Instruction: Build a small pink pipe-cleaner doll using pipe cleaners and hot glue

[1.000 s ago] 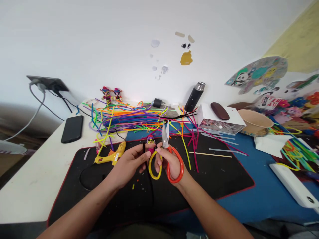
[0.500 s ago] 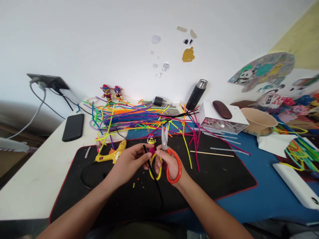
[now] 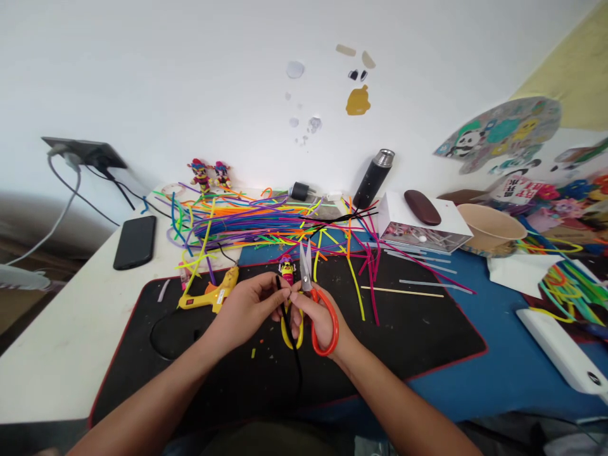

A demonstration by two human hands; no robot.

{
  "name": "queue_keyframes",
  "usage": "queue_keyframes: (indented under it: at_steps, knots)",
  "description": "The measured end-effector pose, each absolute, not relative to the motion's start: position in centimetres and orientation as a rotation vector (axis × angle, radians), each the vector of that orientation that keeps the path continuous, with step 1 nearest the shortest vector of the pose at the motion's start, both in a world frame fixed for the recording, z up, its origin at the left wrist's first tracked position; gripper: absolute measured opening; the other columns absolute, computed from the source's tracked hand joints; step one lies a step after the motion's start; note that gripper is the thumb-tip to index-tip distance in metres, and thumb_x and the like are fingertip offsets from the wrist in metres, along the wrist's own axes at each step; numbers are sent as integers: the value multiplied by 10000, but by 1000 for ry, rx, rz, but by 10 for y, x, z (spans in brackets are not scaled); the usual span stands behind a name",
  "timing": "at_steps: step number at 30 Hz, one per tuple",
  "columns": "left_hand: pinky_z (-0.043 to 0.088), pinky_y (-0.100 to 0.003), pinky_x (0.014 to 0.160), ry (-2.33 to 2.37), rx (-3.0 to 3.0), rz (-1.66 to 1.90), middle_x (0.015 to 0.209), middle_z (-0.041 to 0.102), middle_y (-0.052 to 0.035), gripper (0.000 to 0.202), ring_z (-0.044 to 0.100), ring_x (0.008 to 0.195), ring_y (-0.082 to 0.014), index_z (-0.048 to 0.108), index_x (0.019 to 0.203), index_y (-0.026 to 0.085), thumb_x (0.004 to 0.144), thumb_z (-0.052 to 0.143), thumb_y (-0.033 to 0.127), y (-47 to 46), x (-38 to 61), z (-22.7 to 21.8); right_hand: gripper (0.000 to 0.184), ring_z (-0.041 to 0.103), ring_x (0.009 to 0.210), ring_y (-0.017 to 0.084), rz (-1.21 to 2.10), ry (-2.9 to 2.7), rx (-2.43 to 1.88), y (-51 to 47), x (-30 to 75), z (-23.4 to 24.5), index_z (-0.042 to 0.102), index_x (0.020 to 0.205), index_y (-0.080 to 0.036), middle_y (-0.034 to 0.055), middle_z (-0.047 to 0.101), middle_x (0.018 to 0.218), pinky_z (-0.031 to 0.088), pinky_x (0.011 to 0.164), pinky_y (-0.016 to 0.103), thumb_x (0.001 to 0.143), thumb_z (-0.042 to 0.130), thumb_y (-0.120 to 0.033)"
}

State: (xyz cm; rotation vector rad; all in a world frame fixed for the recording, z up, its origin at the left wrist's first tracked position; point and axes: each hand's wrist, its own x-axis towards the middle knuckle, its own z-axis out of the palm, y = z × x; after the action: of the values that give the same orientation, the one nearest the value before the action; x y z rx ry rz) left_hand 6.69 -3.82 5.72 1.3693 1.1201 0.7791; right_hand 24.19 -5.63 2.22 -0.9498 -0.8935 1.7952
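Above the black mat (image 3: 403, 329), our left hand (image 3: 247, 307) pinches the small doll (image 3: 287, 269) and a black pipe cleaner (image 3: 292, 342) while our right hand (image 3: 316, 310) grips half-open scissors (image 3: 313, 297); trimming looks unfinished, the long tail uncut.

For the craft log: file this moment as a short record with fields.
left hand: left hand pinches a black pipe cleaner beside a small figure
right hand: right hand grips the scissors, blades pointing up
surface: black mat on a blue-covered table
left of the hands: yellow glue gun, black phone
behind: heap of coloured pipe cleaners, black flask
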Motion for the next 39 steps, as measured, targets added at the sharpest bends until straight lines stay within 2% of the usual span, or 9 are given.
queue_keyframes:
  at_steps: [6,14,21,27,31,35,37,39]
  knots:
    - [559,-297,605,1124,1355,866,739,702,-14,416,658,592,-166,703,910,184,884,759,595,-32,58,67,376,574,389,137,1750,-972,-1062,-57,262,29,621,974,-195,-77,588,515,466,439,232,888,760,-534]
    - [562,-284,582,1061,1365,862,750,714,-32,454,659,585,-165,716,887,180,877,765,631,-27,50,63,441,437,302,103,1644,-1058,-1314,-63,301,35,609,898,-198,-105,487,436,342,354,203,896,724,-623]
    - [554,-273,581,1041,1370,865,737,710,-28,406,655,580,-156,718,857,176,889,775,577,-25,51,64,472,522,340,124,1555,-1331,-1545,-64,319,32,590,943,-214,-99,528,484,410,361,199,933,657,-682]
    - [560,-279,590,1041,1360,831,758,721,-29,409,655,581,-156,697,835,184,903,755,583,-23,51,56,416,570,390,115,1497,-1507,-1730,-59,335,41,668,990,-215,-62,611,566,426,395,195,951,678,-629]
    - [558,-282,589,1039,1357,829,748,727,-33,414,651,571,-156,696,817,184,889,767,586,-21,51,54,360,577,419,131,1440,-1632,-1759,-53,343,53,686,1000,-228,-45,629,596,394,434,223,934,726,-579]
    - [553,-283,571,1025,1326,849,715,719,-30,430,647,556,-159,717,850,184,862,782,608,-19,52,53,338,682,675,223,1061,-2040,-1924,-47,345,68,762,1075,-242,41,747,785,383,581,276,851,829,-487]
    - [555,-286,567,1018,1300,854,709,715,-28,443,644,551,-159,717,854,182,847,791,618,-19,52,52,365,709,766,263,976,-2247,-1975,-46,344,73,769,1180,-238,73,781,858,368,623,295,879,801,-442]
    - [558,-287,568,1009,1283,853,710,713,-29,448,647,556,-159,713,841,180,843,795,620,-20,52,51,364,715,773,267,975,-2396,-1956,-46,343,77,758,1249,-233,77,794,862,336,624,300,931,752,-411]
